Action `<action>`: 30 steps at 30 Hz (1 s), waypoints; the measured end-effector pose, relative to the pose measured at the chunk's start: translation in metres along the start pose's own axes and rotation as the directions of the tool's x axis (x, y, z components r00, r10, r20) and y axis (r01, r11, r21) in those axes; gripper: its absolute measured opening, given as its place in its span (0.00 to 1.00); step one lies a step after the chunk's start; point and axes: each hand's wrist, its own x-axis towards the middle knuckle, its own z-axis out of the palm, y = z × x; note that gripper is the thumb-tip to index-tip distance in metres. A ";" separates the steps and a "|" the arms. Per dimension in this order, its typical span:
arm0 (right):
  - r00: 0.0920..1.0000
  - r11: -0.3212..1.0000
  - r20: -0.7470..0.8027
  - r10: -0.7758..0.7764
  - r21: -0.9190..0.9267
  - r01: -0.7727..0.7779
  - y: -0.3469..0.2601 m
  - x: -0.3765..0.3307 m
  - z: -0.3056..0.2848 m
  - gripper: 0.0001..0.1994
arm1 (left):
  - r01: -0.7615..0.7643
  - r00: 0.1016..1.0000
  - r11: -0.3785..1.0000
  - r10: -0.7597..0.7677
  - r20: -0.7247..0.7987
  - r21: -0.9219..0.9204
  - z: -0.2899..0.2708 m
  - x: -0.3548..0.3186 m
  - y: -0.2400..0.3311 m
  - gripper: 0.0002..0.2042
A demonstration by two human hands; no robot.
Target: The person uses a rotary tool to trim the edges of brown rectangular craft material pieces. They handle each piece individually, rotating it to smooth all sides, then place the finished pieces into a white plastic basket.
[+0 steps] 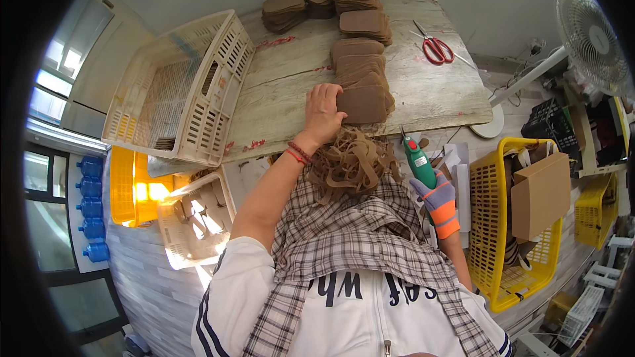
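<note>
My left hand (323, 114), bare with red bead bracelets at the wrist, grips the left edge of a brown rounded-corner piece (362, 104). This piece lies at the near end of a leaning row of similar brown pieces (362, 66) on the worn table. My right hand (436, 201), in a purple-grey and orange glove, is closed around a green electric cutter (419, 162). The cutter's metal tip points away from me, just right of the near end of the row. A tangled heap of brown strip offcuts (354, 165) rests on my plaid apron (344, 231), between my arms.
More brown stacks (284, 10) stand along the table's (291, 59) far side. Red-handled scissors (436, 49) lie at right. A cream crate (218, 92) tilts at left. Beside me are a yellow basket (486, 225) with a cardboard box (539, 195), and a fan (595, 39).
</note>
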 end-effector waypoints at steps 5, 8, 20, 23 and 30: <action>0.998 0.999 0.052 0.030 -0.014 -0.029 -0.011 -0.002 0.000 0.30 | -0.181 0.980 0.982 0.185 -0.070 0.059 0.000 0.004 0.000 0.31; 0.999 1.000 0.049 0.010 0.005 -0.010 -0.009 -0.004 0.002 0.29 | -0.138 0.989 0.989 0.141 -0.047 0.054 -0.001 0.003 0.001 0.28; 0.997 0.996 0.052 -0.057 0.066 0.053 -0.015 -0.001 0.004 0.28 | 0.304 0.883 0.343 -0.451 0.128 -0.889 -0.031 -0.023 0.003 0.10; 0.988 0.975 0.132 -0.077 0.217 0.047 -0.046 -0.005 -0.001 0.25 | 0.088 0.816 -0.075 -0.566 0.115 -0.993 -0.042 -0.031 0.027 0.09; 0.955 0.950 0.272 -0.119 0.310 0.030 -0.103 -0.009 0.002 0.21 | -0.149 0.770 -0.393 -0.622 0.143 -0.908 -0.023 -0.040 0.045 0.15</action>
